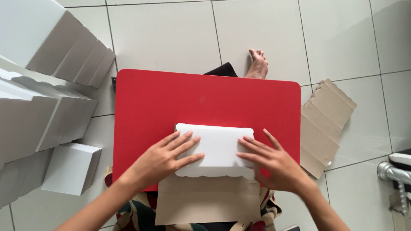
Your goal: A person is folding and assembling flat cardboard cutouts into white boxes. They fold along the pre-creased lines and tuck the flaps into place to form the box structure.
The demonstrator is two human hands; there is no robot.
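A flat white cardboard box blank (218, 147) with scalloped edges lies on a red board (205, 100) over my lap. Its grey-brown inner side (207, 201) hangs over the board's near edge. My left hand (165, 160) presses flat on the folded white flap from the left, fingers spread. On the flap's right end my right hand (274, 160) also presses down, with its fingers apart. Neither hand grips anything.
Stacks of assembled white boxes (47, 98) fill the left side on the tiled floor, and one single box (70, 167) sits lower left. A pile of flat grey-brown box blanks (323, 126) lies right of the board. A bare foot (258, 64) shows beyond the board. A metal fitting (394, 173) is at the right edge.
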